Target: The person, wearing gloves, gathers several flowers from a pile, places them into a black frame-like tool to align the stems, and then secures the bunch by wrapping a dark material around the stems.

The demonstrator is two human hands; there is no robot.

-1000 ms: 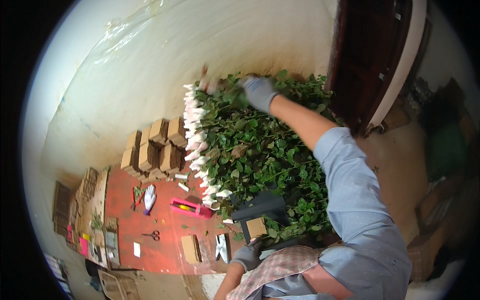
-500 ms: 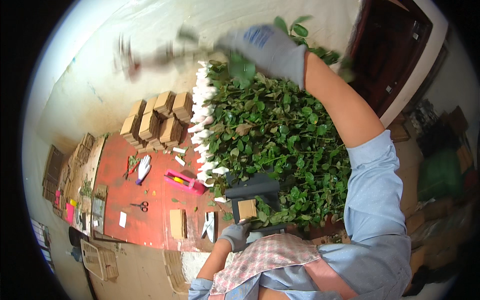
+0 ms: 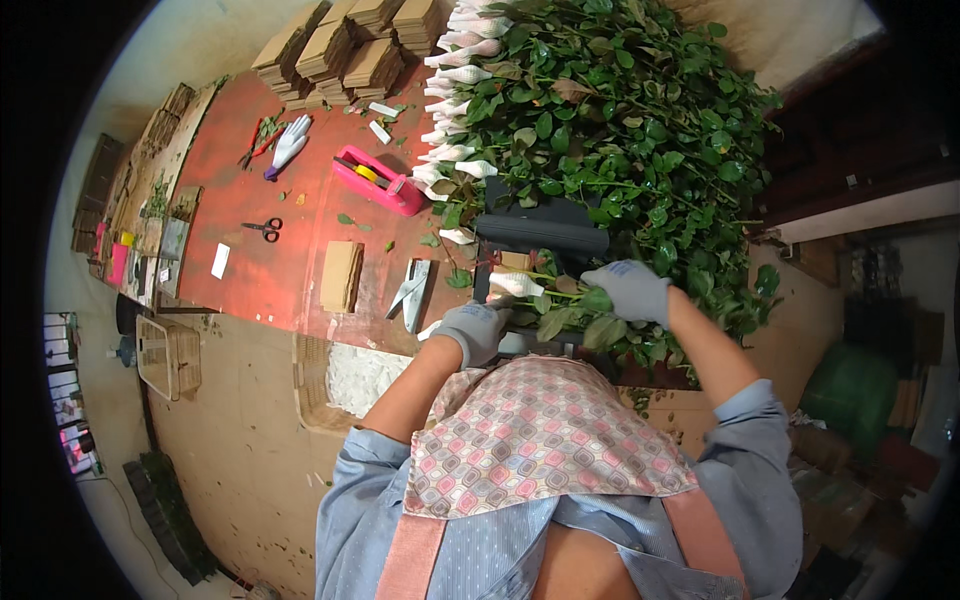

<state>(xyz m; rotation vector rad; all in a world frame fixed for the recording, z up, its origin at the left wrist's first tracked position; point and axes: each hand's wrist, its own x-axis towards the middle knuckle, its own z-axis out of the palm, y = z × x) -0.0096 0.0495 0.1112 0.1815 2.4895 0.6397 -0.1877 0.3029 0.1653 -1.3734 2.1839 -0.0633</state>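
Observation:
My right hand (image 3: 632,291), in a grey glove, is closed round the leafy stem of a rose (image 3: 575,294). Its head, wrapped in a white net sleeve (image 3: 517,285), points left over a small cardboard piece (image 3: 517,261) on a dark stand (image 3: 540,235). Just below that head is my gloved left hand (image 3: 474,331), fingers curled in at the stand's near edge; what they grip is hidden. Beyond both hands lies a deep pile of leafy rose stems (image 3: 620,130), their white-netted heads (image 3: 462,75) lined up along its left side.
On the red table (image 3: 270,190) are a pink tape dispenser (image 3: 378,182), grey-handled shears (image 3: 410,295), black scissors (image 3: 265,230), a white glove (image 3: 289,147) and folded cardboard (image 3: 342,277). Cardboard stacks (image 3: 330,55) stand at the back. Below the table edge sits a crate of white material (image 3: 365,380).
My right hand has come down from high over the pile, bringing the rose to the stand beside my left hand. My left hand stays near the stand. The view has tilted downward.

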